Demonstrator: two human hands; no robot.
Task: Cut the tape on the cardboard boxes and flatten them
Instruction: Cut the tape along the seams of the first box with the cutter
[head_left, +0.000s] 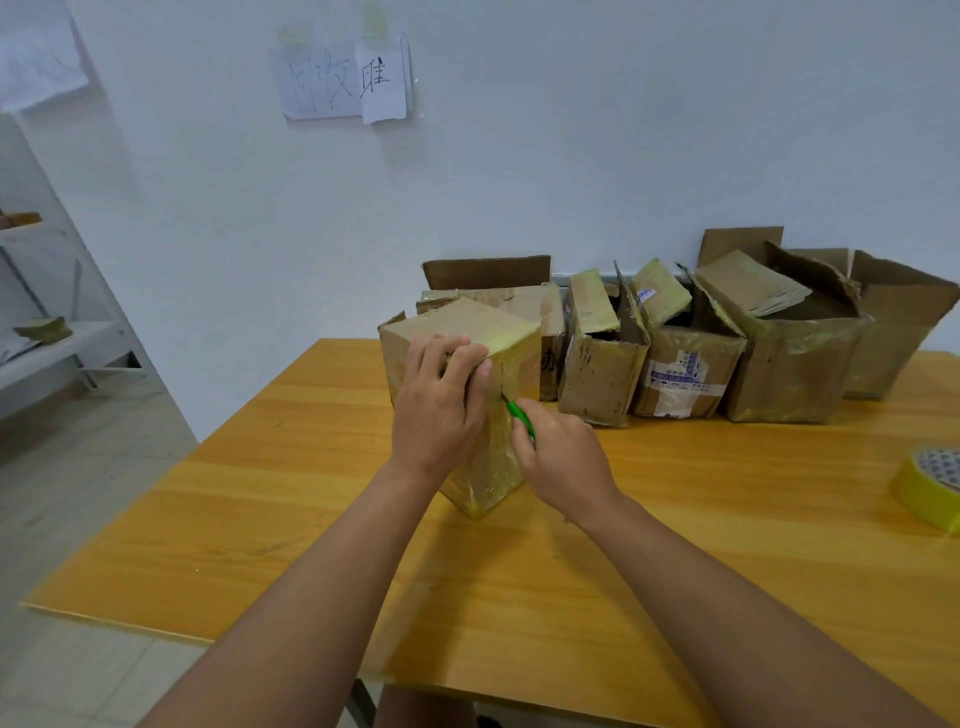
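Observation:
A closed cardboard box (467, 325) wrapped in yellowish tape stands on the wooden table (311, 493), one corner edge facing me. My left hand (441, 405) grips that box near its top, fingers curled over the upper edge. My right hand (563, 457) holds a green-handled cutter (521, 415); its blade tip touches the taped side of the box just right of the corner edge. The lower part of the box is partly hidden behind both hands.
Several opened cardboard boxes (685, 374) stand in a row along the wall behind the taped box. A roll of yellow tape (930, 491) lies at the table's right edge. A white shelf (57, 348) stands on the left, across bare floor.

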